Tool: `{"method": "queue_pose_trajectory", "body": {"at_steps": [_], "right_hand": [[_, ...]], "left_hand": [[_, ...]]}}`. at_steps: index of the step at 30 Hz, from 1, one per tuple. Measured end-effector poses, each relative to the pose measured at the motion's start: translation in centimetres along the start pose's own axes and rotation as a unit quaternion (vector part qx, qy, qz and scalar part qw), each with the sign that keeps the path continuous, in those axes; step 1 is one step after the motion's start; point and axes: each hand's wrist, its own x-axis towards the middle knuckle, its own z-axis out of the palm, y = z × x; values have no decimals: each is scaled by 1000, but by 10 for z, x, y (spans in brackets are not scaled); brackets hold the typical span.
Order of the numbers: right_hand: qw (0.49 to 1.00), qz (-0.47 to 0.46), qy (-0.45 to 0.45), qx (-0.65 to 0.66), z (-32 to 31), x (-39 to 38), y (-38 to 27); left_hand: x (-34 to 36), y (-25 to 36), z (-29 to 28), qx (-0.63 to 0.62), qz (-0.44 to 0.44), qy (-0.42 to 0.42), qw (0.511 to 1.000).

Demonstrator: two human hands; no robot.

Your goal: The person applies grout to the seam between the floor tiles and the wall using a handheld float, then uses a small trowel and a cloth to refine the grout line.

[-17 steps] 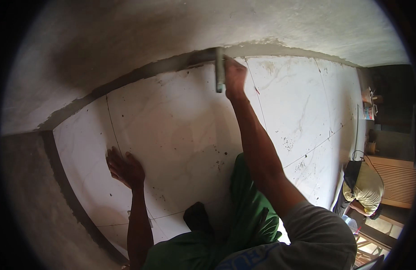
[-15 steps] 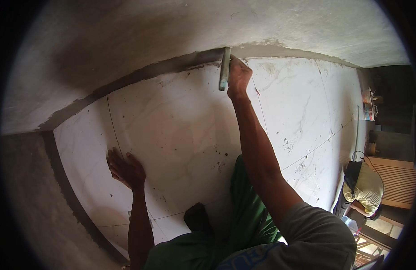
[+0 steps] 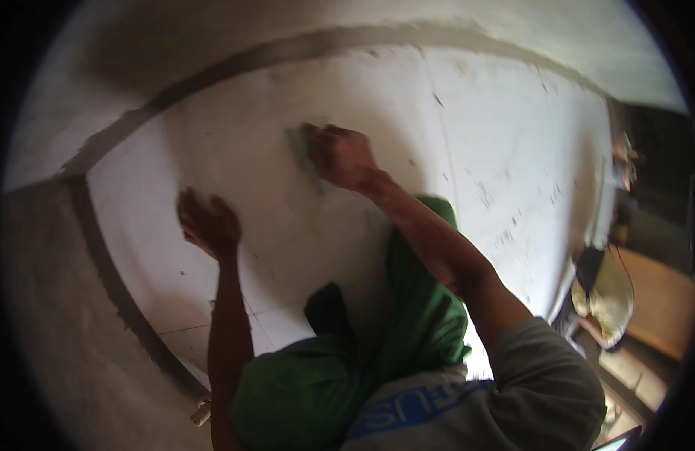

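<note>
My right hand (image 3: 346, 158) is closed around a pale green, narrow, flat-edged tool (image 3: 300, 149), smeared by motion. It is over the white marbled floor tiles (image 3: 265, 113), away from the wall's base; whether the tool touches the tile I cannot tell. My left hand (image 3: 212, 225) rests on the tiles to the left, fingers stretched out and apart, holding nothing. A dark grey band of mortar (image 3: 246, 62) runs along the foot of the far wall and continues down the left wall.
Grey plastered walls (image 3: 39, 263) bound the tiles at the far side and left. My green-trousered legs (image 3: 423, 301) and dark shoe (image 3: 329, 312) are close by. At the right, another person in a yellow top (image 3: 612, 297) bends over beside a brown wooden panel (image 3: 663, 301).
My right hand has moved the pale green tool from the far wall's base back and left over the tiles. The view has shifted; my left hand still lies flat.
</note>
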Motion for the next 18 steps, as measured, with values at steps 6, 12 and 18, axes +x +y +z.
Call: {"method": "queue_pose_trajectory", "body": {"at_steps": [6, 12, 18], "right_hand": [[963, 238, 75, 103, -105, -74, 19], [891, 436, 34, -118, -237, -276, 87], [772, 634, -38, 0, -210, -456, 40]], "left_hand": [[-5, -16, 5, 6, 26, 16, 1000], [-8, -13, 1, 51, 36, 1, 998], [-24, -9, 21, 75, 74, -14, 994]]}}
